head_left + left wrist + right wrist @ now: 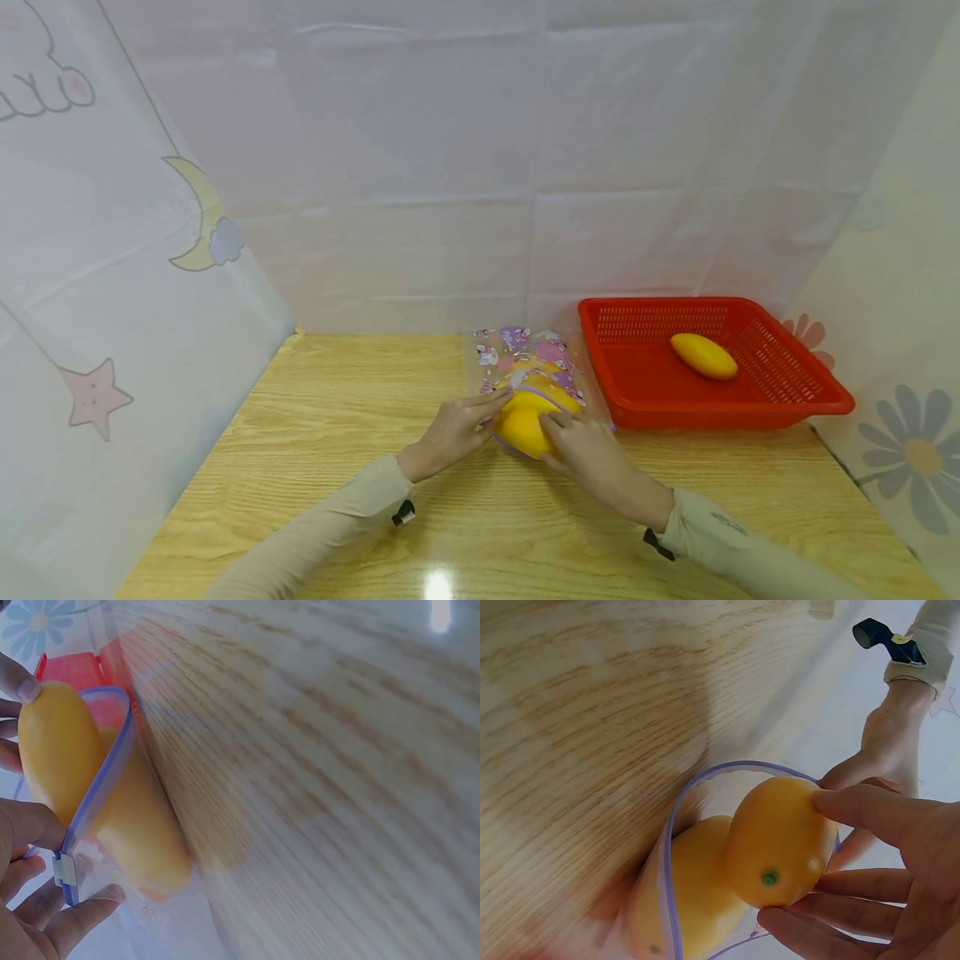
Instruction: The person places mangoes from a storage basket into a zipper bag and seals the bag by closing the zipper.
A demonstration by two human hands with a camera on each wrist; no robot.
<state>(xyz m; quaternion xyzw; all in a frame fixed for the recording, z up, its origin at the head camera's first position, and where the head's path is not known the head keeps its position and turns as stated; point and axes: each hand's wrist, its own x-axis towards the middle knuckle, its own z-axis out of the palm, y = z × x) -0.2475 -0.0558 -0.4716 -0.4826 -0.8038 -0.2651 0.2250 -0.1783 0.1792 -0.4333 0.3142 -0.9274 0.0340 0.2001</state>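
My right hand (596, 458) holds a yellow mango (776, 851) with a small green stem mark, its fingers and thumb around the sides. That mango is partly inside the open mouth of a clear zip bag (486, 362) printed with pink and purple cartoon figures. The left hand (453, 429) grips the bag's purple rim close to its white slider (64, 870). Another mango (154, 832) lies inside the bag, beside the held one. More yellow shows through the printed plastic farther in, partly hidden by the print. The bag lies on the wooden table (360, 383).
Right of the bag stands a red slotted basket (622, 392), with one mango (703, 356) on its floor. A pale curtain (420, 167) hangs behind the table, and patterned sheets (97, 267) line the sides. A bright light reflection (437, 583) shows near the front.
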